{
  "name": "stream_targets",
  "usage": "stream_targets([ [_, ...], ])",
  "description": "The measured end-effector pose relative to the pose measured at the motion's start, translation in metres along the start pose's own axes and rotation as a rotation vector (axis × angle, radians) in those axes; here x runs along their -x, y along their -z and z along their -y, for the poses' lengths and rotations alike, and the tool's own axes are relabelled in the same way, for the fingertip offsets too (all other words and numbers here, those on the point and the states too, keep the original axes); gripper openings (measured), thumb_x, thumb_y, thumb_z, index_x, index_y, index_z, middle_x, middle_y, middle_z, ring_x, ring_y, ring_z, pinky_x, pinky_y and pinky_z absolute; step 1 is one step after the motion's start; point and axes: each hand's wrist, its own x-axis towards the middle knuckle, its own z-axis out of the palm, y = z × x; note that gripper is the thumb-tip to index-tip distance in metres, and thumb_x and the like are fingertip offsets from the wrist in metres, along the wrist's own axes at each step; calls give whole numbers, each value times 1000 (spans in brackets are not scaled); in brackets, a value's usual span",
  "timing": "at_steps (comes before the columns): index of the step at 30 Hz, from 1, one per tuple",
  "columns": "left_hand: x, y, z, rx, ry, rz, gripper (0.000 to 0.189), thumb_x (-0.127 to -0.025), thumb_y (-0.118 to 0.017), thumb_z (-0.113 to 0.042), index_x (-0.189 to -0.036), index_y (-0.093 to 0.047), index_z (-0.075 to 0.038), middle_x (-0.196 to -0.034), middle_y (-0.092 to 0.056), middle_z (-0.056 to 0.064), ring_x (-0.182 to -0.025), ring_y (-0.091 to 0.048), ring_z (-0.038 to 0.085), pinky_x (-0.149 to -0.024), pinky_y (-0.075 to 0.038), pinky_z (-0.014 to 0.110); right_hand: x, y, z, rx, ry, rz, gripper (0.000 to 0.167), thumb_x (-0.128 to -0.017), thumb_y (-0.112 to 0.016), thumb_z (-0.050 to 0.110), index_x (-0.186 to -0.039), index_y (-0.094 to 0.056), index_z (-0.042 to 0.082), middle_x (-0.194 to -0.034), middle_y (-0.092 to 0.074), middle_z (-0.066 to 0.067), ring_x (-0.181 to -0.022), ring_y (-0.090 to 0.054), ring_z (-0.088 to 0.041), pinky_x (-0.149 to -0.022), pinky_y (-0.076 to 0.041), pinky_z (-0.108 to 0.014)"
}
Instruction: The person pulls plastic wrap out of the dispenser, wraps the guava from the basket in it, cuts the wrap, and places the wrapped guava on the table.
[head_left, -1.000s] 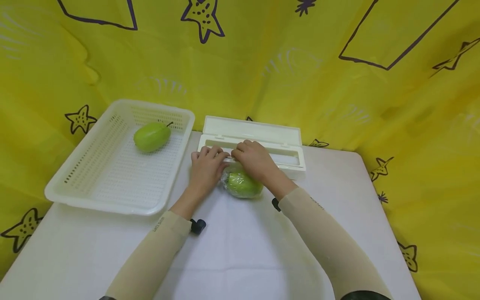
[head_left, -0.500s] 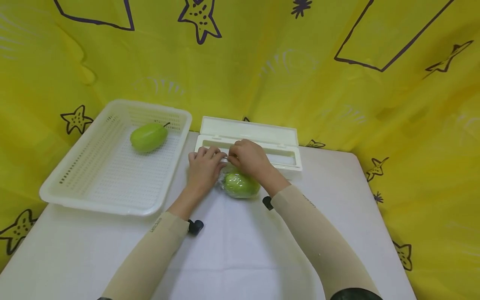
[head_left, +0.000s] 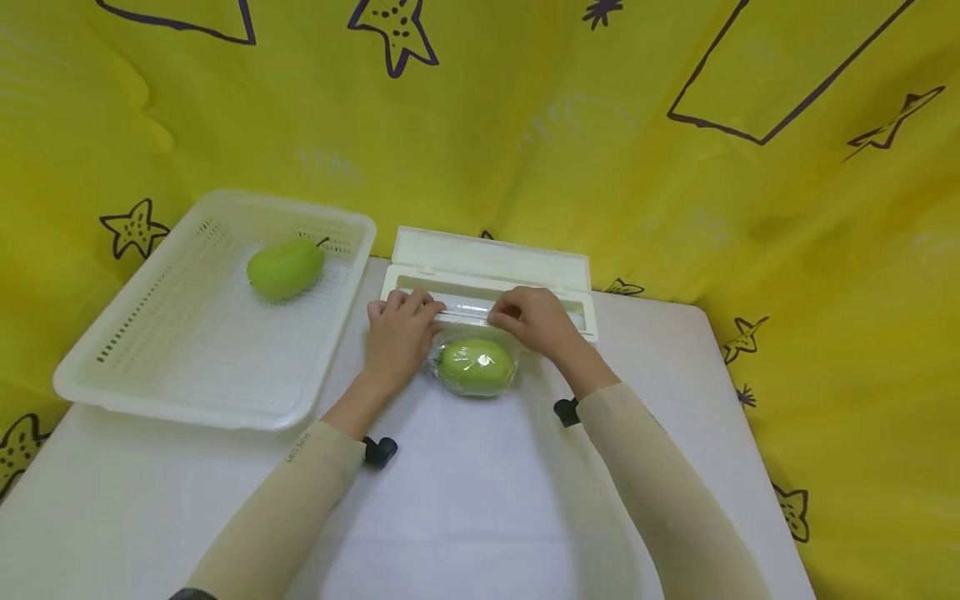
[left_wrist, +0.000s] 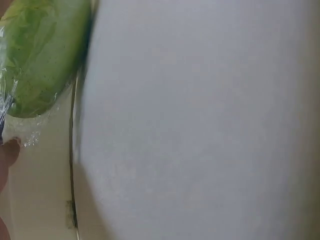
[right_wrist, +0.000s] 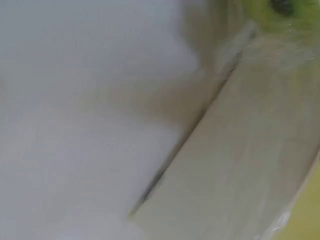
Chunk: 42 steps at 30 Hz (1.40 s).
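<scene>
A green pear-like fruit wrapped in clear cling film lies on the table against the front of a white cling film dispenser, whose lid stands raised at the back. My left hand grips the dispenser's front edge near its left end, fingers over the top and thumb in front. Its thumb shows beside the wrapped fruit in the left wrist view. Thumb and index finger of my right hand pinch at the front rail, right of the middle. What lies between those fingertips is hidden. A strip of film glints along the rail between both hands.
A white slotted basket stands to the left, holding one more green fruit with a dark stem. Behind the table hangs a yellow patterned cloth. White cloth covers the table.
My right hand has slid rightward along the dispenser's rail, away from my left hand, uncovering the film strip and more of the wrapped fruit. My left hand keeps its place on the dispenser.
</scene>
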Motion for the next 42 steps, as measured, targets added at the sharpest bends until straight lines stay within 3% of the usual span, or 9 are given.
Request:
stream_targets([
  [6,1,8,3,42,-2,27,24,-93,-71,-28,-115,-70,-19,-114,-61,-1,-104,-50,27,-84,-33,50,8,7,-6,74,106,22,15,-92,-72,26,-94,-76,11,-90,-72,-1,-90,-62,-21,-83,-51,-36],
  [11,0,7,1,23,-14,47,25,-94,-68,-29,-117,-69,-20,-115,-61,-1,-105,-50,27,-85,-33,50,43,19,-38,133,36,-57,12,-92,-72,21,-93,-74,10,-90,-71,-3,-90,-60,-23,-82,-51,-39],
  [16,-1,2,-4,19,4,29,24,-92,-71,-29,-115,-70,-20,-113,-61,-2,-104,-51,27,-84,-33,50,79,35,-72,103,-55,-106,11,-90,-74,18,-94,-74,8,-88,-69,-5,-90,-59,-25,-82,-50,-42],
  [24,0,8,-3,15,11,87,25,-94,-69,-28,-118,-69,-21,-116,-61,-2,-107,-50,27,-84,-33,49,88,41,-80,171,-17,-100,10,-90,-74,16,-94,-74,7,-90,-68,-6,-89,-60,-26,-82,-51,-43],
  [30,-1,11,-5,9,3,99,24,-95,-67,-29,-118,-68,-20,-116,-61,-1,-107,-50,27,-84,-33,49,98,43,-84,236,1,-142,8,-89,-75,12,-95,-73,6,-91,-68,-6,-88,-61,-27,-80,-53,-44],
  [34,-1,12,-2,34,-15,76,27,-94,-69,-25,-120,-67,-20,-115,-60,1,-106,-50,29,-83,-34,49,100,42,-86,193,-40,-135,10,-92,-72,15,-98,-73,7,-93,-68,-6,-89,-61,-26,-81,-53,-44],
  [42,2,13,9,85,-43,35,48,-86,-73,-2,-129,-65,-23,-114,-62,5,-104,-53,31,-81,-37,48,102,40,-84,75,-144,-151,12,-93,-70,13,-101,-73,6,-96,-68,-7,-87,-62,-26,-82,-51,-44],
])
